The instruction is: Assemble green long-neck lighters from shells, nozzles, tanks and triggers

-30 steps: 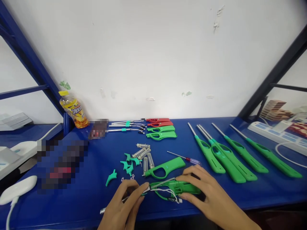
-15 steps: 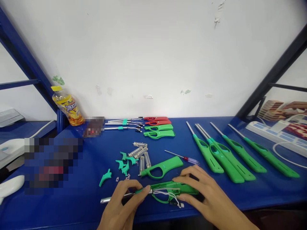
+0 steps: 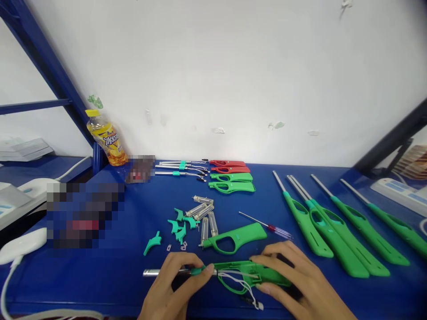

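My left hand (image 3: 176, 282) pinches a metal lighter tube (image 3: 151, 272) at its teal collar, against the front end of an open green lighter shell half (image 3: 245, 266). My right hand (image 3: 300, 282) grips the rear of that shell half, which lies hollow side up near the table's front edge. White wires (image 3: 235, 279) run from the tube across the shell, and a small black and white connector (image 3: 256, 304) dangles below it. Just beyond lies another green shell half (image 3: 247, 235). My fingers partly hide the collar and the shell's rear.
Teal triggers (image 3: 181, 233) and clear fuel tanks (image 3: 204, 229) lie beyond my left hand. A screwdriver (image 3: 273, 229) is farther right, beside several assembled green lighters (image 3: 340, 240). Red and green shells (image 3: 231, 178) and wired tubes (image 3: 176, 173) line the back. A bottle (image 3: 108, 142) stands left.
The camera view has shifted, so the table's things appear farther right. The tube now lies more level, in line with the shell. Both hands keep their holds.
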`<state>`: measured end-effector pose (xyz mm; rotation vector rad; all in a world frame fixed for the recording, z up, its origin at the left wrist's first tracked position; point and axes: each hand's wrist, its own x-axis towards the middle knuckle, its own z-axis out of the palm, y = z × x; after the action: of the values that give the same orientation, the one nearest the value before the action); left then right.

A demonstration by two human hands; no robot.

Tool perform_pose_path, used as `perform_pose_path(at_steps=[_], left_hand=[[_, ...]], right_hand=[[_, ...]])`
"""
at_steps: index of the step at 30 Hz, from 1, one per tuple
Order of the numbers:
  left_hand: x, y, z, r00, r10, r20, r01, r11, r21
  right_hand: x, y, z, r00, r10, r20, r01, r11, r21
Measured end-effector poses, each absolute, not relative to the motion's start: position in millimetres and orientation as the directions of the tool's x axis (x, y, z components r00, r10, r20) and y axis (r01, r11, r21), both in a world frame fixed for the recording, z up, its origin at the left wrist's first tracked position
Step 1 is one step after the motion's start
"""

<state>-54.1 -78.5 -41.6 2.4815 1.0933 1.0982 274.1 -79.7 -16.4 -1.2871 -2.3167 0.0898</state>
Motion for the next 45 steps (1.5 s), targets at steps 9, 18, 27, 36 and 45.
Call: perform_pose_path(at_steps=[9,18,27,36,45], left_hand=[[-38,-85,-21,0.438,0.74,0.511,0.66,-0.651,0.376],[-38,-83,-29,0.451,0.716,0.533,0.718,-0.645,0.259],[-38,-83,-26,0.432,0.729,0.531,0.73,-0.628,0.268],[-41,-81,-24,0.437,0.738,0.515,0.702,-0.637,0.318],[-34,-76,-19,0.389,0.693,0.606,0.677,-0.662,0.323]], right_hand=[[278,-79,-20,-0.44,0.797,0.415,0.793,0.561,-0.237],[276,-77,-18,-0.445,0.774,0.451,0.782,0.581,-0.225],[277,-78,-19,-0.459,0.784,0.418,0.781,0.58,-0.23],[277,-78,-18,-0.458,0.763,0.456,0.775,0.594,-0.215],[276,-77,-17,-0.458,0.756,0.467,0.771,0.599,-0.215]])
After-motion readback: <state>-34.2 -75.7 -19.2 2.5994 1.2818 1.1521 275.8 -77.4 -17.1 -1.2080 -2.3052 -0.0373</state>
